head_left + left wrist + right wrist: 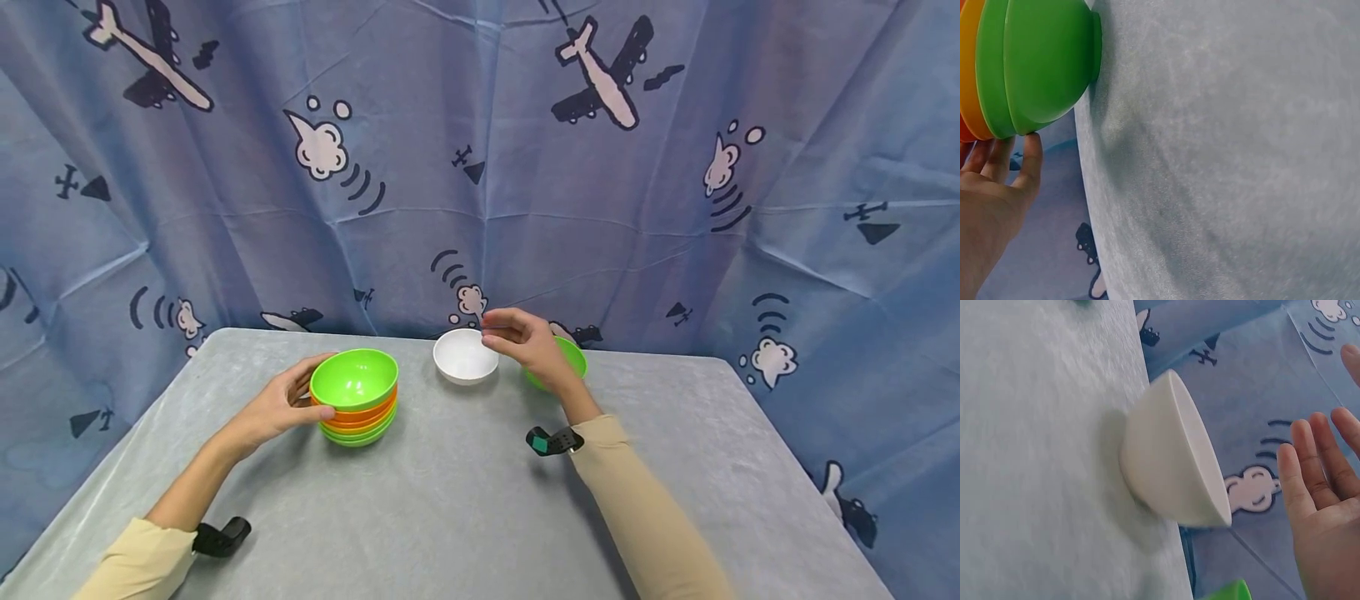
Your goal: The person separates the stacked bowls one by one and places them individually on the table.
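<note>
Several stacked bowls [360, 410] stand left of the white bowl [465, 358] on the table [450, 508]. Our left hand [276, 408] grips the stack; our right hand [528, 343], empty, hovers relaxed. We judge the bowls light, stiff, slick (probably plastic), best held below the rims.

Left hand [272, 407] curved, thumb [318, 413] opposite fingers [1032, 159]; right hand [528, 343] raised, fingers [1297, 487] loosely extended, thumb apart.

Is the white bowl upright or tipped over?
Upright: the white bowl stands on the table, its open mouth facing up.
</note>
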A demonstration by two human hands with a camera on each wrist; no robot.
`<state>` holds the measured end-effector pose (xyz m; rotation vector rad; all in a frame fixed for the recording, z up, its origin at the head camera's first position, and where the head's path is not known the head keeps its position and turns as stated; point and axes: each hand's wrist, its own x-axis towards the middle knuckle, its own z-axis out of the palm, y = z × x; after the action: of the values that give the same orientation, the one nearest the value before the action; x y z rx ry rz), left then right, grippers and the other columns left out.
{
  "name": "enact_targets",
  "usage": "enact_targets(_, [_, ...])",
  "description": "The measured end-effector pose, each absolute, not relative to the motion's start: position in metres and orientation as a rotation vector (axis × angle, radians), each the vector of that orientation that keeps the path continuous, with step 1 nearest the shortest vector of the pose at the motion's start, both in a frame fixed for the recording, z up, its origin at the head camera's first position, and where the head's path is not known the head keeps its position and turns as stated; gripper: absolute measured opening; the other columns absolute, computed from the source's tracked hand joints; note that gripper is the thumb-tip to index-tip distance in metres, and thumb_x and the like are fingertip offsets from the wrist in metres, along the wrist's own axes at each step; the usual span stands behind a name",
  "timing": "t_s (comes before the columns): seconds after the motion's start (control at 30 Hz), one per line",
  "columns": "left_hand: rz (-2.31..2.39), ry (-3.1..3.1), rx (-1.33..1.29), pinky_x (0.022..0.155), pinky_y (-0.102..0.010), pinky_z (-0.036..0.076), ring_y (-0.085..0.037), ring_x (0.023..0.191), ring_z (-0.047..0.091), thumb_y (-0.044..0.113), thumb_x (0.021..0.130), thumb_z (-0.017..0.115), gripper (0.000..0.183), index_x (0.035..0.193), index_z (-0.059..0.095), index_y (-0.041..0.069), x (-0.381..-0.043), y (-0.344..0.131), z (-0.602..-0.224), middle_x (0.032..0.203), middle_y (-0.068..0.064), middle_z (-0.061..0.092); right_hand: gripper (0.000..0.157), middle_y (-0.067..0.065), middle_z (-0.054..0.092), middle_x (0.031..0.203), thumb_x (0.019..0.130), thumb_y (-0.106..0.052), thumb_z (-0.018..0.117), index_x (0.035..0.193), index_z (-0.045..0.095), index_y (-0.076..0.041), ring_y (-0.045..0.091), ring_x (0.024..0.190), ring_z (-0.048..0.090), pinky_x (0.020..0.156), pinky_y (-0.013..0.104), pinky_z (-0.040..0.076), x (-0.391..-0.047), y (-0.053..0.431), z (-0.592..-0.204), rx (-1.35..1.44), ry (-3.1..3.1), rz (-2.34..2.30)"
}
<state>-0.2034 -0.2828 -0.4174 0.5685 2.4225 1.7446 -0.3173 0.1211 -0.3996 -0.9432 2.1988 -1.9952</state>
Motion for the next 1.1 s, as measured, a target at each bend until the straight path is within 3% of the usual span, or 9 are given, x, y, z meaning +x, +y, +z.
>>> enact_targets(0.07, [1.741, 2.427, 0.569, 0.107, -0.034, 0.039, -0.041, 0.141, 0.035, 0.009, 0.093, 0.074, 0.075, 0.157, 0.034, 0.006, -0.205, -0.282, -0.417, 0.153, -0.016, 0.041, 0.040, 0.032, 0.059, 0.129, 0.093, 0.005, 0.071, 0.130, 0.059, 0.011, 0.038, 0.115, 0.062, 0.096, 0.036, 0.052, -0.317, 0.116, -0.398, -0.976, 2.184, -1.983])
enact_targets(0.13, [1.737, 2.427, 0.571, 0.106, -0.030, 0.039, -0.039, 0.141, 0.036, 0.009, 0.093, 0.074, 0.075, 0.157, 0.035, 0.007, -0.206, -0.281, -0.418, 0.153, -0.015, 0.042, 0.040, 0.029, 0.060, 0.129, 0.093, 0.005, 0.071, 0.131, 0.060, 0.009, 0.039, 0.115, 0.062, 0.097, 0.036, 0.052, -0.315, 0.111, -0.397, -0.988, 2.177, -1.979])
enact_targets(0.37, [1.759, 2.408, 0.582, 0.109, -0.061, 0.032, -0.041, 0.141, 0.036, 0.009, 0.093, 0.073, 0.075, 0.157, 0.034, 0.006, -0.206, -0.278, -0.417, 0.152, -0.016, 0.041, 0.041, 0.020, 0.062, 0.131, 0.093, 0.002, 0.072, 0.132, 0.061, 0.005, 0.034, 0.117, 0.062, 0.098, 0.038, 0.051, -0.311, 0.093, -0.397, -1.001, 2.116, -1.988])
enact_targets(0.63, [1.741, 2.425, 0.569, 0.109, -0.056, 0.034, -0.040, 0.141, 0.036, 0.009, 0.093, 0.073, 0.075, 0.157, 0.034, 0.006, -0.204, -0.283, -0.417, 0.153, -0.016, 0.041, 0.044, 0.030, 0.057, 0.133, 0.093, 0.003, 0.071, 0.134, 0.057, 0.010, 0.040, 0.119, 0.060, 0.099, 0.040, 0.050, -0.305, 0.072, -0.402, -1.018, 2.003, -1.979])
enact_targets(0.73, [1.743, 2.424, 0.570, 0.110, -0.055, 0.033, -0.039, 0.141, 0.036, 0.009, 0.093, 0.073, 0.075, 0.157, 0.034, 0.007, -0.205, -0.283, -0.418, 0.153, -0.015, 0.041, 0.043, 0.028, 0.057, 0.133, 0.094, 0.002, 0.070, 0.134, 0.057, 0.009, 0.041, 0.121, 0.058, 0.099, 0.040, 0.051, -0.303, 0.065, -0.402, -1.024, 1.986, -1.960])
enact_targets(0.83, [1.741, 2.425, 0.568, 0.111, -0.048, 0.034, -0.039, 0.141, 0.035, 0.009, 0.093, 0.073, 0.075, 0.157, 0.034, 0.007, -0.205, -0.283, -0.418, 0.153, -0.015, 0.041, 0.044, 0.025, 0.059, 0.134, 0.094, 0.000, 0.071, 0.135, 0.057, 0.008, 0.040, 0.121, 0.059, 0.097, 0.040, 0.052, -0.300, 0.059, -0.402, -1.025, 1.986, -1.930])
enact_targets(1.0, [1.747, 2.417, 0.566, 0.104, -0.024, 0.038, -0.039, 0.142, 0.035, 0.009, 0.093, 0.073, 0.075, 0.157, 0.034, 0.007, -0.205, -0.283, -0.419, 0.153, -0.015, 0.041, 0.045, 0.019, 0.060, 0.134, 0.094, 0.000, 0.071, 0.137, 0.057, 0.005, 0.035, 0.122, 0.059, 0.095, 0.040, 0.053, -0.296, 0.049, -0.403, -1.027, 1.976, -1.873])
enact_targets(1.1, [1.754, 2.414, 0.568, 0.101, -0.019, 0.038, -0.040, 0.142, 0.034, 0.009, 0.093, 0.073, 0.075, 0.157, 0.034, 0.007, -0.205, -0.282, -0.419, 0.153, -0.016, 0.041, 0.046, 0.020, 0.059, 0.136, 0.094, 0.000, 0.071, 0.138, 0.057, 0.003, 0.034, 0.123, 0.058, 0.097, 0.040, 0.052, -0.295, 0.044, -0.404, -1.032, 1.957, -1.856])
